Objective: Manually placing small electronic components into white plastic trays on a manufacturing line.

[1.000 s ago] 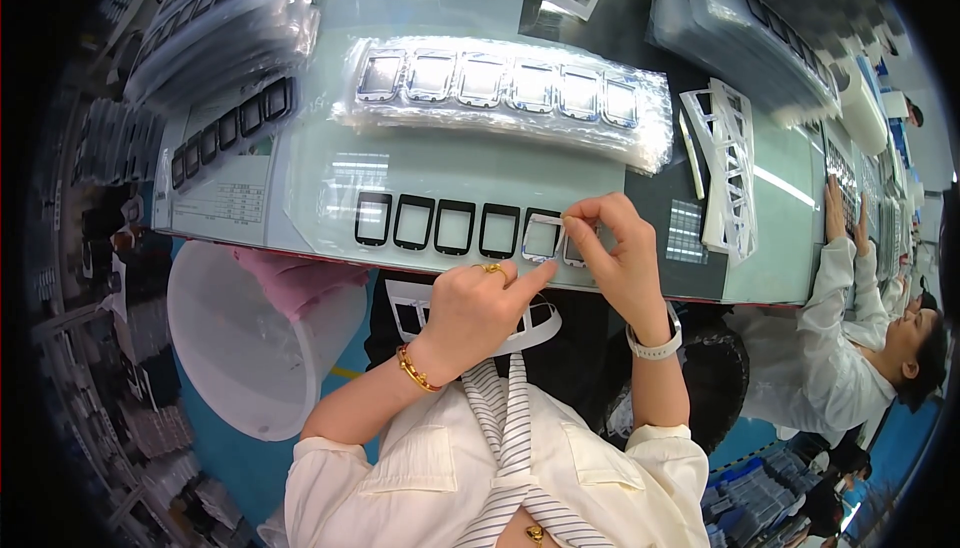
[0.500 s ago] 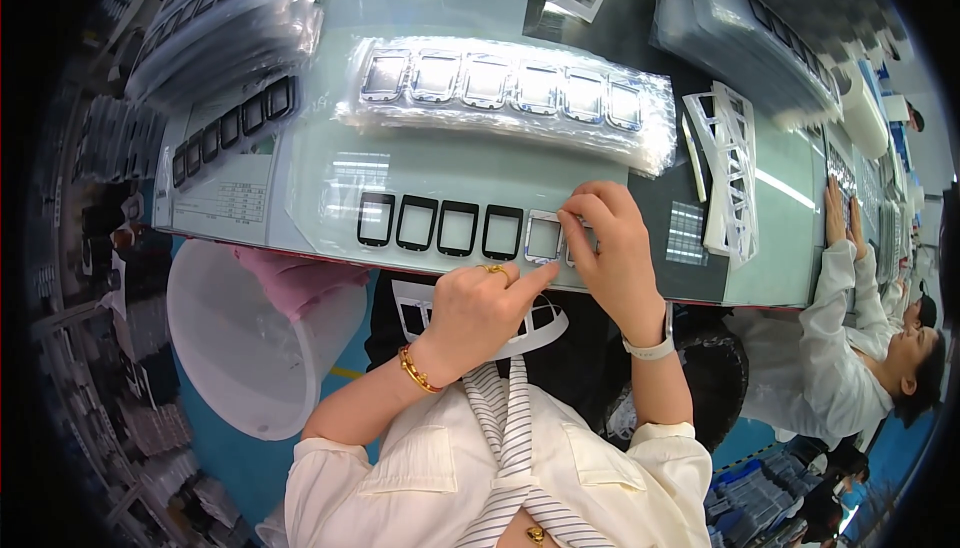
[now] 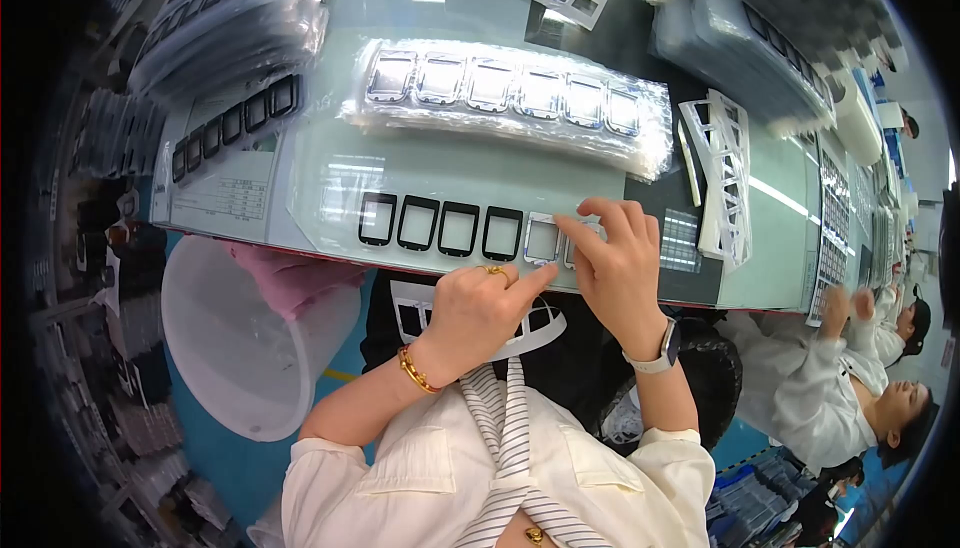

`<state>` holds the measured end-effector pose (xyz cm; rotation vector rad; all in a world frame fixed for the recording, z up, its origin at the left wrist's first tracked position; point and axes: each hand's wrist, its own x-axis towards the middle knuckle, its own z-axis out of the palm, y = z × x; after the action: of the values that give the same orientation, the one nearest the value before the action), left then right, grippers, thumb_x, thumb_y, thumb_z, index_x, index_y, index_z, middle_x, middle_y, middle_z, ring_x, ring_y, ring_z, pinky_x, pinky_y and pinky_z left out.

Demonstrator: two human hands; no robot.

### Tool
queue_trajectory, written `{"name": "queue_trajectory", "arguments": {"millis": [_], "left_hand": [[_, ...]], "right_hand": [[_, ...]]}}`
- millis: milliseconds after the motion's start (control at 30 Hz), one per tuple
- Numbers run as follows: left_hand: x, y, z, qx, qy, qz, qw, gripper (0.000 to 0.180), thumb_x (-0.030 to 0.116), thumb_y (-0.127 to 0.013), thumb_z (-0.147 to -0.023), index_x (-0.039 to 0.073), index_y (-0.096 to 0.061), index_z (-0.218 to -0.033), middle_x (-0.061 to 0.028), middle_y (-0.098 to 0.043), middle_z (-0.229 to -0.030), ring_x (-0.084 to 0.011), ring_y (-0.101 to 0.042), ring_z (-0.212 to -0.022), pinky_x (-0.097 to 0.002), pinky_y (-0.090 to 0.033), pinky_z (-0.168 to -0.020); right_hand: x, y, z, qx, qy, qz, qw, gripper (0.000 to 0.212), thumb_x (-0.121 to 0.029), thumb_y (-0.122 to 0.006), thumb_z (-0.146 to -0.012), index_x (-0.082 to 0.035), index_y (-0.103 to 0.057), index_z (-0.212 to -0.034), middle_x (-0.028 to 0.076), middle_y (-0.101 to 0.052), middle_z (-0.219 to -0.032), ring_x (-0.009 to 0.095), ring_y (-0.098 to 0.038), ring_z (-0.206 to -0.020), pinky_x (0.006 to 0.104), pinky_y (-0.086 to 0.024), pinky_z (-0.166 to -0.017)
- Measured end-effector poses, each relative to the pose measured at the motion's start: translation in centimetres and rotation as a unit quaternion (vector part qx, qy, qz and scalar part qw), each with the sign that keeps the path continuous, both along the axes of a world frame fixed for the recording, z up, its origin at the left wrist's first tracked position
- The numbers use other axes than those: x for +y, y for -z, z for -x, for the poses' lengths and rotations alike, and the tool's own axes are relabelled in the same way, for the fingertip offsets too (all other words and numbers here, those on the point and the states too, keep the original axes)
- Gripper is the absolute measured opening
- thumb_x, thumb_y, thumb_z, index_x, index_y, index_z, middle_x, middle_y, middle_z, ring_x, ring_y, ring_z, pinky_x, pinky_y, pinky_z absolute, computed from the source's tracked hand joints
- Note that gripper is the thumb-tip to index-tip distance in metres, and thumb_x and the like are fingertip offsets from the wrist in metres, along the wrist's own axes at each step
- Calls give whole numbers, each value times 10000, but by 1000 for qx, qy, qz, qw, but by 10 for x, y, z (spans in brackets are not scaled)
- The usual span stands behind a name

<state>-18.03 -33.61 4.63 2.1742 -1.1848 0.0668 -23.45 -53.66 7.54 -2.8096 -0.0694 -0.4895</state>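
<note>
A clear strip (image 3: 330, 198) carrying a row of black rectangular frames (image 3: 440, 228) lies along the near edge of the pale green table (image 3: 800, 248). My right hand (image 3: 620, 268), with a watch on its wrist, pinches at the strip's right end beside a lighter, silvery frame (image 3: 543, 240). My left hand (image 3: 475, 313), wearing a gold ring and bracelet, is curled. Its index finger reaches to the strip's near edge just below that frame. What sits under my right fingers is hidden.
A bagged tray of silver frames (image 3: 510, 93) lies behind the strip, and white die-cut scraps (image 3: 725, 178) lie to its right. Bagged stacks (image 3: 230, 18) stand at the far left and far right (image 3: 760, 38). A white bucket (image 3: 240, 348) stands low left. A co-worker (image 3: 860, 398) sits at the right.
My right fingers have shifted slightly on the strip's right end. My left hand has stayed almost still.
</note>
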Motion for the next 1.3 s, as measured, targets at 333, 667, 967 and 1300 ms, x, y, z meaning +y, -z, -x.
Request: {"name": "queue_trajectory", "arguments": {"millis": [333, 667, 967, 1300], "left_hand": [[32, -23, -7, 301, 23, 147, 942, 492, 150, -883, -822, 79, -745, -1289, -72, -730, -799, -138, -606, -593, -259, -482, -588], [52, -25, -17, 237, 4, 97, 967, 101, 28, -812, -856, 41, -792, -954, -68, -722, -798, -175, -662, -649, -290, -491, -585], [58, -18, -18, 242, -16, 86, 966, 35, 83, -780, -901, 56, -779, -923, -71, -683, -751, -221, -622, -599, -339, -460, -547], [60, -9, -22, 122, -44, 79, 988, 51, 136, -789, -895, 96, -785, -926, -46, -675, -726, -226, -621, -566, -344, -457, -513]], "right_hand": [[17, -28, 33, 178, -70, -338, 922, 184, -13, -737, -867, -20, -728, -1050, 112, -709, -905, 299, -652, -765, 367, -522, -729], [22, -27, 20, 138, -97, -316, 934, 138, 0, -762, -875, -28, -738, -1008, 100, -712, -992, 276, -659, -927, 363, -539, -804], [43, -36, 10, 171, -140, -304, 927, 118, 29, -747, -868, -20, -664, -936, 105, -665, -1021, 299, -640, -922, 356, -530, -784], [29, -30, -23, 73, 21, -387, 919, 53, -6, -672, -986, 46, -662, -993, 63, -693, -891, 139, -629, -832, 275, -508, -791]]}}
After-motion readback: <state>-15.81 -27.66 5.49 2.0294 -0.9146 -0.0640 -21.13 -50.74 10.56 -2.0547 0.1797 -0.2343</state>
